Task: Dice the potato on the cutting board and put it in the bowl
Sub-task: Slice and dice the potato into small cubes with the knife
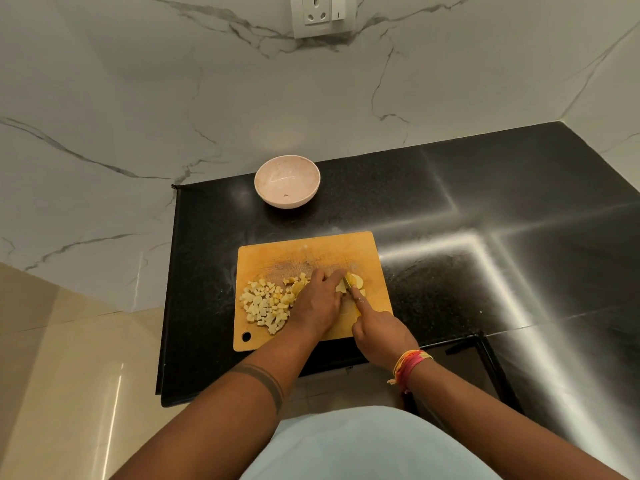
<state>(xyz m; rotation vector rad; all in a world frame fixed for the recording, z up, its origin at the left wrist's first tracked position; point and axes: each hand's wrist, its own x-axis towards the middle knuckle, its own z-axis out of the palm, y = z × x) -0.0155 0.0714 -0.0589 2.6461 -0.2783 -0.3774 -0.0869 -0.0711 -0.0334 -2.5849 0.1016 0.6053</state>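
An orange cutting board (311, 249) lies on the black counter. A heap of pale potato dice (265, 306) covers its left part. Near the board's middle, my left hand (317, 299) holds down uncut potato slices (355, 281), its fingers curled over them. My right hand (379, 329) grips a knife (349, 287), index finger stretched along the blade's back; the blade sits in the slices right beside my left fingertips. The handle is hidden in my palm. A pale pink bowl (287, 181) stands beyond the board, near the wall, with nothing in it but small specks.
The black granite counter (467, 209) stretches to the right and ends at a left edge just past the board. A marble wall rises behind the bowl, with a switch and socket plate (323, 13) high up. Beige floor tiles lie to the left.
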